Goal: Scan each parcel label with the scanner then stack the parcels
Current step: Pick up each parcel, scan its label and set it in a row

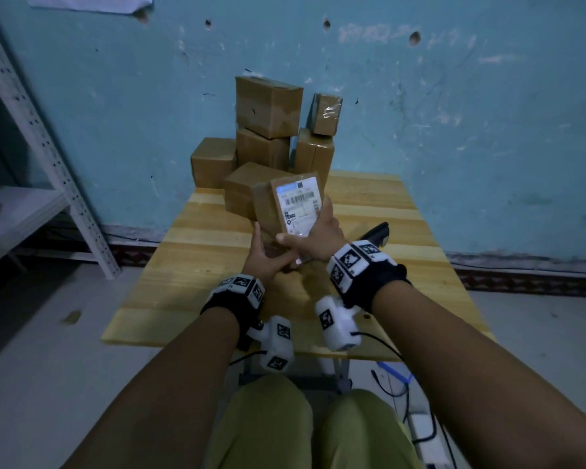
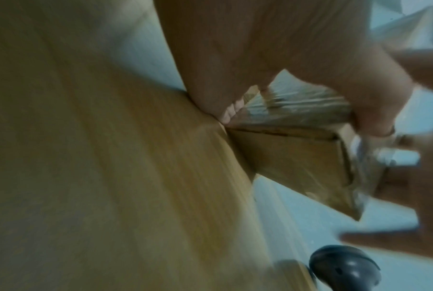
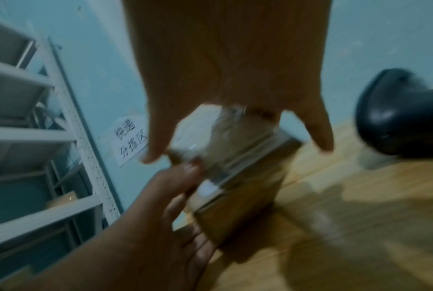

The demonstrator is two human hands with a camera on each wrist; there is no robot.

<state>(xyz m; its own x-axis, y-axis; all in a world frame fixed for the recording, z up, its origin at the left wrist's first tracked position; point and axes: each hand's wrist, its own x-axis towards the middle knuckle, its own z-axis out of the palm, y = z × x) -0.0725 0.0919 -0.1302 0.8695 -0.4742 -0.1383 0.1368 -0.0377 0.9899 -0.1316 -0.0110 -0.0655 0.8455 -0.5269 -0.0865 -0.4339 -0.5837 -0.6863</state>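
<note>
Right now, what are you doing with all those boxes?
A person sits at a wooden table and holds one small parcel up in both hands, its white barcode label facing them. The left hand supports it from below; the right hand grips its near edge. The black scanner lies on the table, not picked up. More parcels are piled against the blue wall.

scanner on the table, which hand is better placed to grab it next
Likely the right hand: the scanner lies just beyond its wrist. The left hand could keep the parcel, label up.
</note>
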